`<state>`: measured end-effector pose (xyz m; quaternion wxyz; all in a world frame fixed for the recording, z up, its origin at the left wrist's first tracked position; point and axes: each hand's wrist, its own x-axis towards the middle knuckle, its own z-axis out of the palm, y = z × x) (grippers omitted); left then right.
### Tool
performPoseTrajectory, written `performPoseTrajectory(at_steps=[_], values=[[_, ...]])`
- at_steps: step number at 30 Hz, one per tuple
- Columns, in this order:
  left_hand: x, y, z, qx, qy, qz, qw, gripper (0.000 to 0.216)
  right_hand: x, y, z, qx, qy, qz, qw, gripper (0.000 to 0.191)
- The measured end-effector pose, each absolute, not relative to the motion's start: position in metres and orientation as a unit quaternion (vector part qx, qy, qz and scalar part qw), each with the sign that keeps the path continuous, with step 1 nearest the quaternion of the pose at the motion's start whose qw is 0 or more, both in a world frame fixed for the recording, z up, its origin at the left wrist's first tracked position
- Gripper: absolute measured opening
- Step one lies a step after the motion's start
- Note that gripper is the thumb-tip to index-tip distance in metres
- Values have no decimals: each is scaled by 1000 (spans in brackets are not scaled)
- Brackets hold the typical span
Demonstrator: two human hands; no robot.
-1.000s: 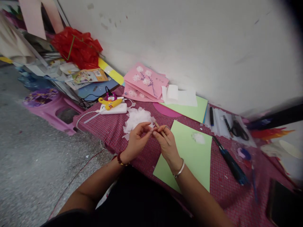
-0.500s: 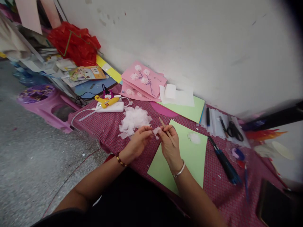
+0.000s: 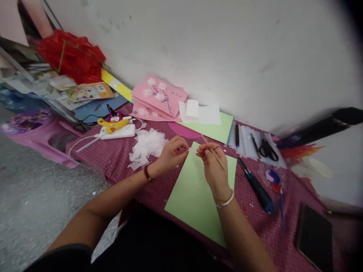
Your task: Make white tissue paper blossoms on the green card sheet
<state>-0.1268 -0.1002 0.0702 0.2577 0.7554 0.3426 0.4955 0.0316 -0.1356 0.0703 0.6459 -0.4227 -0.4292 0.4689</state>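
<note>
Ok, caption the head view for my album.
Right hand holding a thin stick over green paper, left hand near white scraps.

stick [image 3: 216,157]: tan | sheet [image 3: 193,192]: pale green | paper scraps [image 3: 149,145]: white | tablecloth [image 3: 116,155]: dark-red check | glue gun [image 3: 115,125]: yellow

Two hands [image 3: 173,153] [image 3: 217,176] and one stick [image 3: 217,158] are flanked by one glue gun [image 3: 115,125] and one stool [image 3: 31,139] at left, one cutter [image 3: 257,187] and one pair of scissors [image 3: 266,144] at right.

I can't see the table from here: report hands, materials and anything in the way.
Left hand pinching a small white scrap. Right hand holding thin stick, partly hiding green sheet. White pile left of sheet.
</note>
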Motion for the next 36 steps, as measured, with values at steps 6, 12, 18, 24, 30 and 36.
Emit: performPoseTrajectory(at_steps=[6,12,18,24,30,36], values=[[-101,-39,51,845,303,402,182,8,83,-116,64,-454,-416,415,670,29],[-77,-28,23,841,404,340,121,10,99,-102,52,-515,-455,371,625,36],[-74,-37,12,870,383,216,221,16,98,-94,48,-518,-487,393,583,27],[-83,-39,10,886,335,220,232,18,101,-92,38,-575,-554,361,482,19],[-85,-42,20,911,319,147,217,25,108,-89,32,-623,-561,305,451,25],[-84,-41,15,905,304,180,238,24,117,-86,42,-624,-528,309,486,25]])
